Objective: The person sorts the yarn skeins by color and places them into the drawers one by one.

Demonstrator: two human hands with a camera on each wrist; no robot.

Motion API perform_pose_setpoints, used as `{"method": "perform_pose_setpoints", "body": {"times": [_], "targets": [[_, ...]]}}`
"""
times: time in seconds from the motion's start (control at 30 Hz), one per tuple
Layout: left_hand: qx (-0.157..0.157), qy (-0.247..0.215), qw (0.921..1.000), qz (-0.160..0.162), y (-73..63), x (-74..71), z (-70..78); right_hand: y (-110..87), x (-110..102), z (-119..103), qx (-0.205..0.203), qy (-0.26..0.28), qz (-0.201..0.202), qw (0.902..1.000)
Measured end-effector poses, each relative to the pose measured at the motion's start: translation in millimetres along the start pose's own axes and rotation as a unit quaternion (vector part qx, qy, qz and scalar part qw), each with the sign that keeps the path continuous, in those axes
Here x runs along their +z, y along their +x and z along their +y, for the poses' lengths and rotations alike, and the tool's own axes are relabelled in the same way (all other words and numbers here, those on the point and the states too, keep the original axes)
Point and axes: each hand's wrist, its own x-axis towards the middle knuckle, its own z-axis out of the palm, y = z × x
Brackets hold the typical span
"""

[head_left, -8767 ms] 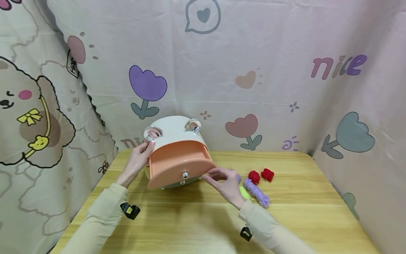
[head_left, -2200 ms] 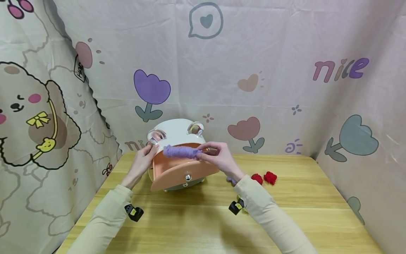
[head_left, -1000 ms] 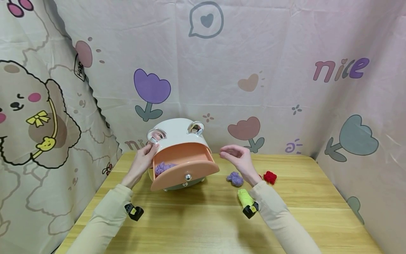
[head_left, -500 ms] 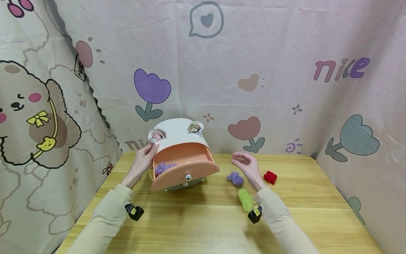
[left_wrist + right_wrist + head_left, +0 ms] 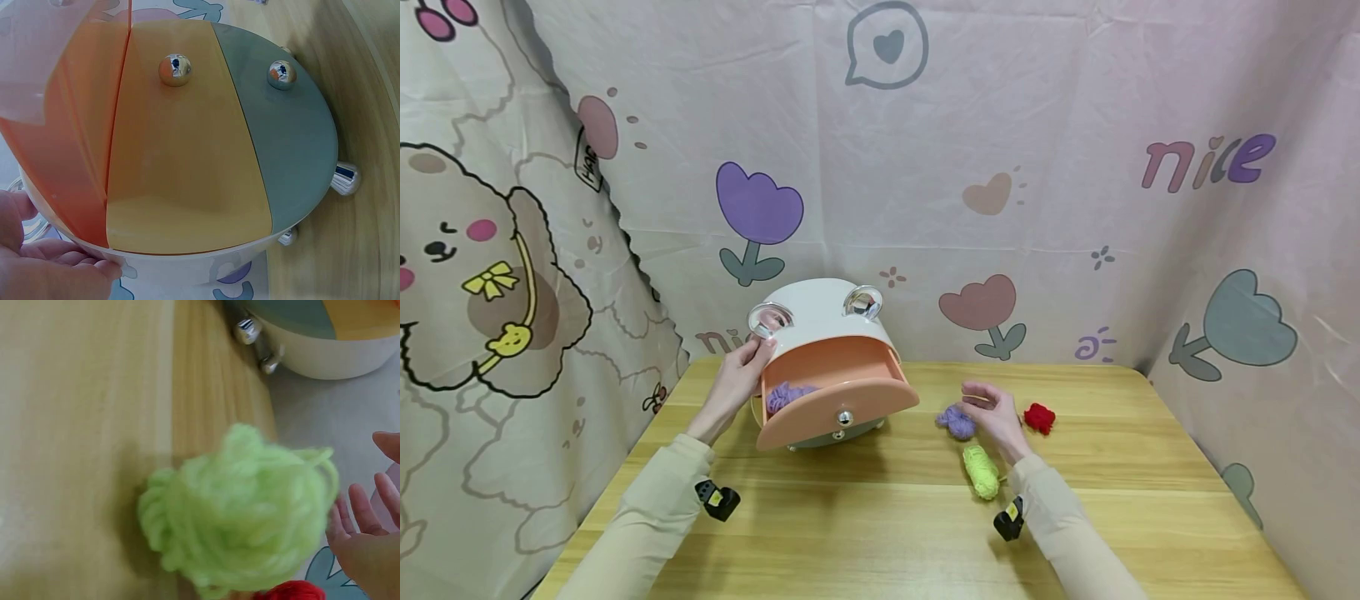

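A small rounded drawer cabinet (image 5: 820, 307) with a white shell and two silver ears stands on the table. Its orange top drawer (image 5: 838, 410) is pulled out, and a purple yarn skein (image 5: 787, 396) lies in the drawer's left end. My left hand (image 5: 735, 387) grips the shell's left side below an ear; in the left wrist view its thumb and fingers (image 5: 59, 250) hold the rim. My right hand (image 5: 996, 415) hovers at a second purple yarn bundle (image 5: 957, 422), fingers loosely bent and holding nothing. A lime-green yarn skein (image 5: 981, 472) lies just in front of it.
Red yarn (image 5: 1039, 418) lies right of my right hand; more red yarn (image 5: 290, 591) shows at the bottom of the right wrist view. Two shut drawers, yellow (image 5: 187, 150) and green (image 5: 281, 137), sit below the orange one. A printed curtain (image 5: 880, 167) hangs behind the table (image 5: 865, 533).
My right hand has put a purple skein into the orange drawer and let go of it, then moved right and down to the yarn on the table. My left hand has kept its grip.
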Motion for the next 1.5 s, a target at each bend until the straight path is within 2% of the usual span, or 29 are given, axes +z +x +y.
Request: {"method": "perform_pose_setpoints", "body": {"times": [0.33,0.77,1.07,1.5], "targets": [[-0.005,0.005,1.0,-0.005,0.2,-0.5,-0.1,-1.2,-1,15,0.047,-0.013,-0.026,0.9984],[0.002,0.007,1.0,0.004,0.4,-0.3,0.5,-2.8,-1,26,0.05,-0.046,-0.068,0.9954],[0.004,0.004,1.0,0.005,0.7,-0.3,-0.3,3.3,4,32,0.051,-0.116,-0.056,0.9904],[0.007,0.001,0.9999,0.007,0.7,0.1,-0.2,7.1,4,36,0.054,-0.142,-0.056,0.9868]]}}
